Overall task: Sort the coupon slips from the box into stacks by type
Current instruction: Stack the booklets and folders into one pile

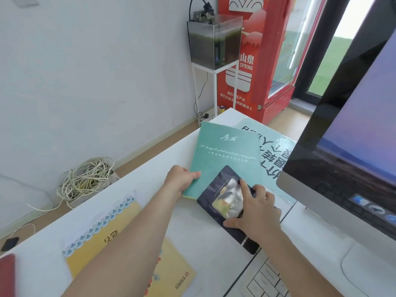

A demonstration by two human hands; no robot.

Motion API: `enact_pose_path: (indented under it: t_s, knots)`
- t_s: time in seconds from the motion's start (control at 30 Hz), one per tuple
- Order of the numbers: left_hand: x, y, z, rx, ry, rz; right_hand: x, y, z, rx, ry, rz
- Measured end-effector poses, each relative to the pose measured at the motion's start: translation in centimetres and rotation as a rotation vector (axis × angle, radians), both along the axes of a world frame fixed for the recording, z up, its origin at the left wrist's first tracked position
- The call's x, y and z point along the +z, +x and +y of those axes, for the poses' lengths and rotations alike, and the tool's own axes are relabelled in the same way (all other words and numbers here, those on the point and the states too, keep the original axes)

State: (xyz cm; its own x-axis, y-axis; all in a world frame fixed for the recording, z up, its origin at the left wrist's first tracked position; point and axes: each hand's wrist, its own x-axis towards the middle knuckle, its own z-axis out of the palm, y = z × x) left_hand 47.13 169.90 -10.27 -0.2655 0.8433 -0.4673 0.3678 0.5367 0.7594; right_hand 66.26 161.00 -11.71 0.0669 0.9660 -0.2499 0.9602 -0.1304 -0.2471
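Your left hand (182, 179) pinches the teal paper booklet (225, 153) steady. Straight-fingered, your right hand (258, 213) pins the dark glossy card (222, 200) atop it.

Bright daylight, wide-angle warping, soft focus
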Motion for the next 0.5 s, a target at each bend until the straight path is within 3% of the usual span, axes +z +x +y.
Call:
enact_pose_path:
  t_s: [0.07, 0.13, 0.3, 0.37, 0.43, 0.5]
  knots:
    - [0.5, 0.3, -0.2, 0.018, 0.013, -0.111, 0.1, 0.1, 0.4, -0.031, -0.011, 0.05]
    - [1.3, 0.5, -0.7, 0.051, 0.086, -0.101, 0.0, -0.1, 0.5, -0.053, -0.014, 0.078]
    - [5.9, -3.4, -3.0, 0.191, 0.435, 0.321, -0.1, -0.9, -0.2, -0.054, -0.008, -0.049]
    - [8.0, -6.4, -5.8, 0.294, 0.516, 0.363, 0.2, -1.4, -0.5, -0.061, 0.015, -0.106]
    - [8.8, -8.7, -9.4, 0.452, 0.502, 0.225, 0.8, -2.1, -0.9, -0.052, 0.06, -0.14]
    - [8.6, -9.7, -13.8, 0.602, 0.437, -0.034, 1.9, -3.2, -1.3, 0.0, 0.152, -0.113]
